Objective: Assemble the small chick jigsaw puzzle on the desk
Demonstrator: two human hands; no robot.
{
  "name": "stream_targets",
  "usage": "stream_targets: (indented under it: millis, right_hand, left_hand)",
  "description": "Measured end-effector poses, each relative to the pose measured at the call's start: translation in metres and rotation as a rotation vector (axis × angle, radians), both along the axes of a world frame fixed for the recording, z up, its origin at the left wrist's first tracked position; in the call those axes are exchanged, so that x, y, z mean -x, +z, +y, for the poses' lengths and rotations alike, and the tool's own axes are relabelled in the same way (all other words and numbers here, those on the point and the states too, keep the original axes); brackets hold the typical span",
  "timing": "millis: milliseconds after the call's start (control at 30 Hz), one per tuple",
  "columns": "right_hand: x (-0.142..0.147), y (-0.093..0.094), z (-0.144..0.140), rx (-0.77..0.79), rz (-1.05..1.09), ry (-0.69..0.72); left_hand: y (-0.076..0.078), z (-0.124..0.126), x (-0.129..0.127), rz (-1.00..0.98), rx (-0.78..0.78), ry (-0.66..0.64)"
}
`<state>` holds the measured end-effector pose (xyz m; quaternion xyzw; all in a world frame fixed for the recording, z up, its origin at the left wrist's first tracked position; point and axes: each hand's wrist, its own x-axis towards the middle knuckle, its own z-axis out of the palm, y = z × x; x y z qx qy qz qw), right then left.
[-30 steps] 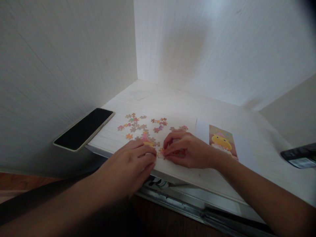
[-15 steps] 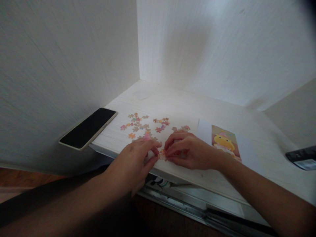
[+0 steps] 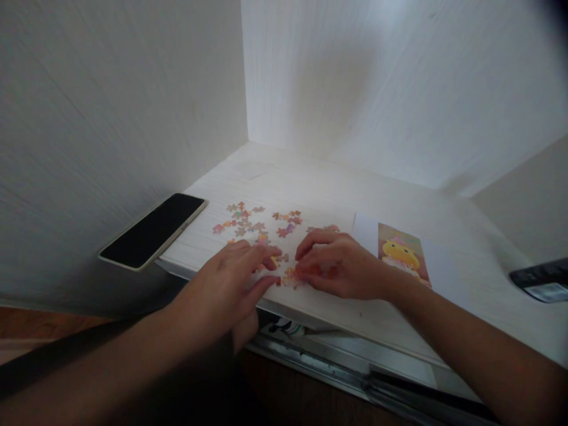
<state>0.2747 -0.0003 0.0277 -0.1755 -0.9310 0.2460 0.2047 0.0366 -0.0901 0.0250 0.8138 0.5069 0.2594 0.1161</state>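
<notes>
Small colourful jigsaw pieces (image 3: pixel 261 222) lie scattered on a white desk (image 3: pixel 337 189). My left hand (image 3: pixel 226 284) rests at the desk's front edge, fingertips on a small joined cluster of pieces (image 3: pixel 289 277). My right hand (image 3: pixel 339 266) lies flat beside it, fingertips pressing the same cluster from the right. The two hands nearly touch over the cluster. Part of it is hidden under my right fingers.
A black phone (image 3: pixel 153 229) with a pale rim lies at the desk's left edge, overhanging. A picture card of a yellow duck (image 3: pixel 402 254) lies right of my hands. A dark device (image 3: pixel 539 278) sits at the far right. White walls close the corner behind.
My left hand has shifted slightly forward and its fingers now reach further onto the cluster; the right hand stays almost still on the pieces.
</notes>
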Motion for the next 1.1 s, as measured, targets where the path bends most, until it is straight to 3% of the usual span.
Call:
stream_targets:
  millis: [200, 467, 600, 767, 933, 1100]
  right_hand:
    - [-0.015, -0.006, 0.033, -0.145, 0.069, -0.352]
    - [-0.033, -0.006, 0.057, -0.066, -0.034, -0.461]
    - [-0.042, -0.001, 0.062, 0.139, -0.149, -0.401]
    - [-0.047, 0.011, 0.059, 0.379, -0.311, -0.185]
    - [-0.040, 0.018, 0.045, 0.294, -0.396, -0.019]
    - [-0.034, 0.020, 0.037, 0.241, -0.423, 0.029]
  left_hand:
    - [0.008, 0.004, 0.015, 0.053, -0.144, -0.126]
    - [-0.003, -0.012, -0.008, 0.164, -0.148, -0.308]
    - [-0.006, -0.016, -0.016, 0.237, -0.127, -0.364]
    - [-0.004, -0.012, -0.017, 0.272, -0.132, -0.324]
    - [-0.005, -0.012, -0.016, 0.277, -0.151, -0.303]
    - [-0.009, -0.013, -0.014, 0.253, -0.152, -0.300]
